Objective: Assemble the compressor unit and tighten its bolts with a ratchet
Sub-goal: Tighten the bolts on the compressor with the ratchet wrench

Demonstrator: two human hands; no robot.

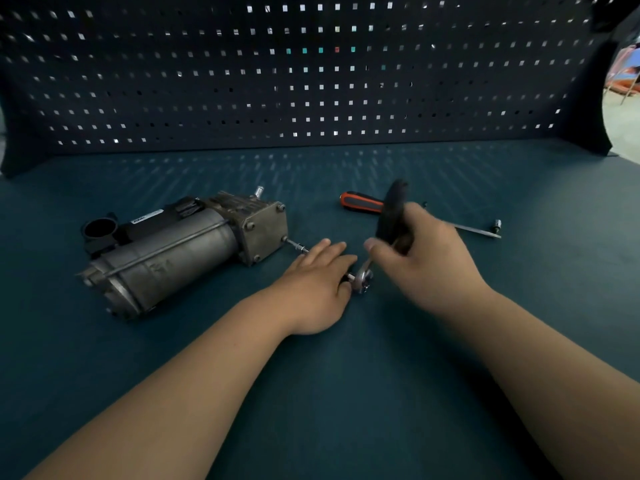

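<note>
The grey compressor unit (pixel 180 251) lies on its side on the bench, left of centre, its square end plate facing right. A thin extension bar (pixel 297 247) runs from a bolt on that plate toward my hands. My left hand (pixel 317 284) lies over the bar, fingers curled round its near end beside the ratchet head. My right hand (pixel 424 258) grips the black handle of the ratchet (pixel 390 216), which stands tilted upward; its chrome head (pixel 363 279) sits low, next to my left fingers.
An orange-and-black screwdriver (pixel 362 202) lies behind my right hand, its long shaft ending in a small socket (pixel 497 225) at the right. A dark pegboard wall (pixel 311 81) closes the back of the blue-green bench (pixel 346 393).
</note>
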